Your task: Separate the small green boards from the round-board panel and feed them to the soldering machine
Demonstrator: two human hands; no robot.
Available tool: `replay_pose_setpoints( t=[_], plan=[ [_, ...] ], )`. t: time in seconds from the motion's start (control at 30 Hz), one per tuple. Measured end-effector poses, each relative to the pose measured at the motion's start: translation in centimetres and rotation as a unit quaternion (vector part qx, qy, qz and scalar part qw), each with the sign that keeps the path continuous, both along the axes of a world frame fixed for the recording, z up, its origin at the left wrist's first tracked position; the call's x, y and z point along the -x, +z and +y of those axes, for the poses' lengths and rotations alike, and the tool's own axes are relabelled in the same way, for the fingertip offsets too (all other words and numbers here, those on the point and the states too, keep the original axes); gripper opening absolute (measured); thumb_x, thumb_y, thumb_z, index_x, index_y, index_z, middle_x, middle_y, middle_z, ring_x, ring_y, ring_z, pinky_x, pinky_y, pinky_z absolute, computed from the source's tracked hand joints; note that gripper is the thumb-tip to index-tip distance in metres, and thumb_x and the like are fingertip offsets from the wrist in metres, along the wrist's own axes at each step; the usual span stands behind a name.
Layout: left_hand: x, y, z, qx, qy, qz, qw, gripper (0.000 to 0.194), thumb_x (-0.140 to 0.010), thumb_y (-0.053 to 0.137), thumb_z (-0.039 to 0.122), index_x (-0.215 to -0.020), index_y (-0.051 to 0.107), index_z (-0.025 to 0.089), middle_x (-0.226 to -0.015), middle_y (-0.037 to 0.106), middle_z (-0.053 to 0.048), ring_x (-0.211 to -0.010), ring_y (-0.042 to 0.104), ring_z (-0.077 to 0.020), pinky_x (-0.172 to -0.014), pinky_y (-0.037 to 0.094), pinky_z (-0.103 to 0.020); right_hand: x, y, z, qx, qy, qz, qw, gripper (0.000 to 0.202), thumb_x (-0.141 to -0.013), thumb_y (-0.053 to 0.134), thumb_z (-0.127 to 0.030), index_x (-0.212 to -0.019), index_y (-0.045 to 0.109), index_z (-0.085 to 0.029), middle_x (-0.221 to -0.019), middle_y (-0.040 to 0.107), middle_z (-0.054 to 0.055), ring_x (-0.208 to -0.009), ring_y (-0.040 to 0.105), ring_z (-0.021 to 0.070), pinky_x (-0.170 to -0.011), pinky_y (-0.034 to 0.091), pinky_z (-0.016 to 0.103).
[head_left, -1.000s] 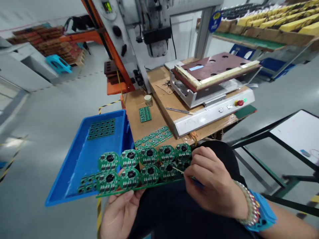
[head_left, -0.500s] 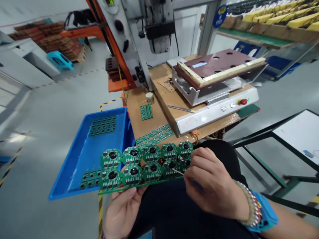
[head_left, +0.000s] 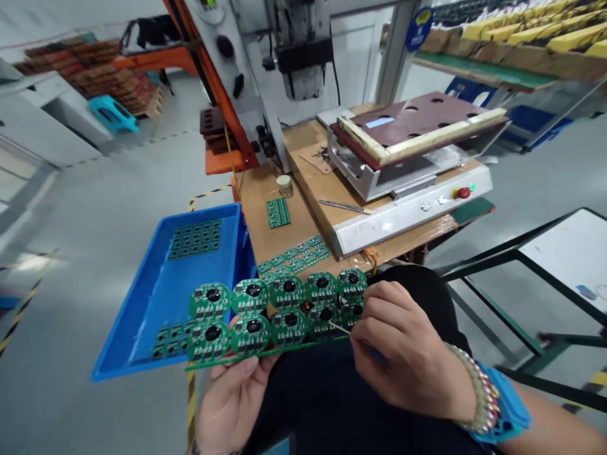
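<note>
A green circuit board panel (head_left: pixel 290 319), made of two rows of round boards with black blobs, is held over my lap. My left hand (head_left: pixel 234 392) grips its lower edge from below, thumb in front and fingers partly hidden behind. My right hand (head_left: pixel 396 344) is closed around a thin pale stick (head_left: pixel 340 328), whose tip is at a black blob in the lower row. The right end of the panel is partly covered by my right hand.
On the left, a blue tray (head_left: pixel 164 303) holds more green panels. Other boards (head_left: pixel 278 213) and a small jar (head_left: pixel 284 185) sit on the brown tabletop. Beyond them stands a machine with a maroon plate (head_left: pixel 408 120), a tweezers-like tool (head_left: pixel 344 206) and a red button (head_left: pixel 463 193).
The panel has shifted very slightly left with my left hand. My right hand and the stick are nearly unchanged.
</note>
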State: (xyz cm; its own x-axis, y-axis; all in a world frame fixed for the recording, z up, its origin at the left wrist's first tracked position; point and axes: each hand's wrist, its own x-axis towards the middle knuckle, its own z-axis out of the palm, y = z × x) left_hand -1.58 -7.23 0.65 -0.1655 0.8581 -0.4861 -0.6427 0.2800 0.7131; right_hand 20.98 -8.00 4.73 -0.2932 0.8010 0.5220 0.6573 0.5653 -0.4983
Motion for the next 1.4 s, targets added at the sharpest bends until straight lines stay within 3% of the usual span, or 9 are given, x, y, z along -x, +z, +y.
replay_pose_setpoints(
  t=[0.5, 0.83, 1.4],
  plan=[
    [0.19, 0.04, -0.16, -0.017, -0.018, 0.017, 1.0, 0.038, -0.053, 0.074, 0.006, -0.083, 0.074, 0.029, -0.086, 0.075, 0.002, -0.07, 0.069, -0.0193, -0.063, 0.06, -0.029, -0.39, -0.07, -0.18, 0.002, -0.008, 0.003, 1.0, 0.013, -0.072, 0.052, -0.005, -0.064, 0.053, -0.015, -0.06, 0.048, 0.002, -0.069, 0.042, 0.0156, -0.061, 0.035, 0.032],
    [0.06, 0.08, -0.24, -0.012, -0.013, 0.009, 1.0, 0.05, -0.05, 0.076, 0.004, -0.091, 0.072, 0.033, -0.087, 0.075, 0.005, -0.068, 0.068, -0.0181, -0.063, 0.059, -0.027, -0.53, -0.03, -0.16, -0.006, -0.022, 0.015, 1.0, 0.012, -0.072, 0.054, -0.004, -0.065, 0.054, -0.014, -0.06, 0.048, 0.003, -0.071, 0.043, 0.0162, -0.063, 0.036, 0.033],
    [0.17, 0.01, -0.49, -0.017, -0.019, 0.006, 1.0, 0.046, -0.053, 0.073, 0.003, -0.089, 0.072, 0.031, -0.085, 0.075, 0.004, -0.067, 0.068, -0.0179, -0.062, 0.06, -0.027, -0.27, -0.17, -0.39, 0.017, -0.002, 0.002, 1.0, 0.014, -0.074, 0.05, -0.008, -0.063, 0.052, -0.017, -0.061, 0.045, 0.001, -0.068, 0.038, 0.0148, -0.062, 0.034, 0.031]
  ],
)
